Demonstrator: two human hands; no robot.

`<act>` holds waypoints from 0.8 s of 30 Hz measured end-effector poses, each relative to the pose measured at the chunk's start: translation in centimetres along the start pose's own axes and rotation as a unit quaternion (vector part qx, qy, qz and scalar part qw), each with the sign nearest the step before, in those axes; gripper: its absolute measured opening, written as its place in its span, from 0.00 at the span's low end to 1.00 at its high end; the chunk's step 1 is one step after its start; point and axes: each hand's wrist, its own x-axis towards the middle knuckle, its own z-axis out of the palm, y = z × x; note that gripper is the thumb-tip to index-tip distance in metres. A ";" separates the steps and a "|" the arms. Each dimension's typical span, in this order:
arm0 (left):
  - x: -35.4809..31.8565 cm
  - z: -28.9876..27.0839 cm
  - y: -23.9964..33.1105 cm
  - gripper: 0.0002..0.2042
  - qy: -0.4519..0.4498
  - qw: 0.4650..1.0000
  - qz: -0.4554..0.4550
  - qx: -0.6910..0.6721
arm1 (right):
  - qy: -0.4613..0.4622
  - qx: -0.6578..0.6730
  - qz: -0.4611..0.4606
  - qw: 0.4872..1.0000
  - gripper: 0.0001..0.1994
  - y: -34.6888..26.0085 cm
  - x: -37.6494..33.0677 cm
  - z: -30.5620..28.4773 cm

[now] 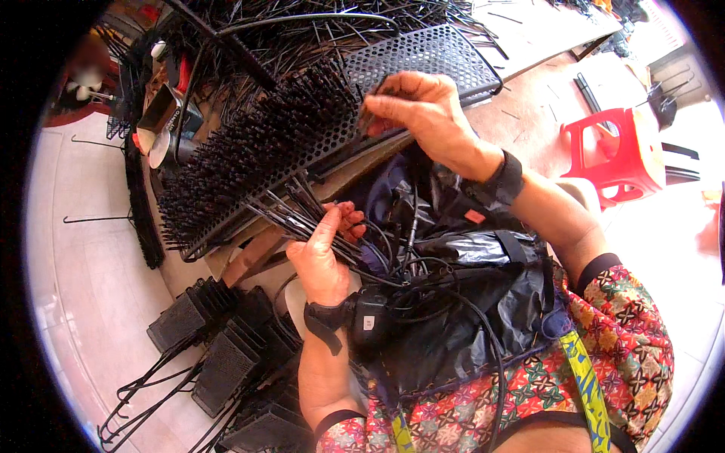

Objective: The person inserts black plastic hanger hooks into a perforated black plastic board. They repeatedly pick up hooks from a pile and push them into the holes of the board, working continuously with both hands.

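My left hand is closed around a bundle of thin dark rods, thumb on top, the ends fanning out toward the rack. Above it, my right hand has its fingers pinched together at the near edge of a black perforated metal rack. Something dark shows at those fingertips, too blurred to name. Many short black rods stand packed upright in the rack's holes on its left and middle part. Bare holes show at its right end. A black plastic sheet covers my lap below both hands.
A heap of loose black rods lies behind the rack. Black wire-handled grates are stacked on the floor at lower left. A red plastic stool stands at right. Cables run across my lap.
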 end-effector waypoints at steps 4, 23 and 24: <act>-0.2 -0.2 0.2 0.07 -0.008 1.000 0.012 0.000 | 0.004 -0.074 -0.108 0.991 0.04 0.4 2.0 0.4; 0.0 -0.3 -0.1 0.06 -0.011 1.000 0.000 -0.009 | -0.061 -0.189 -0.188 0.962 0.06 1.8 2.6 0.0; 0.0 -0.2 -0.1 0.06 -0.011 1.000 0.000 -0.009 | -0.079 -0.195 -0.197 0.958 0.06 1.7 2.8 0.0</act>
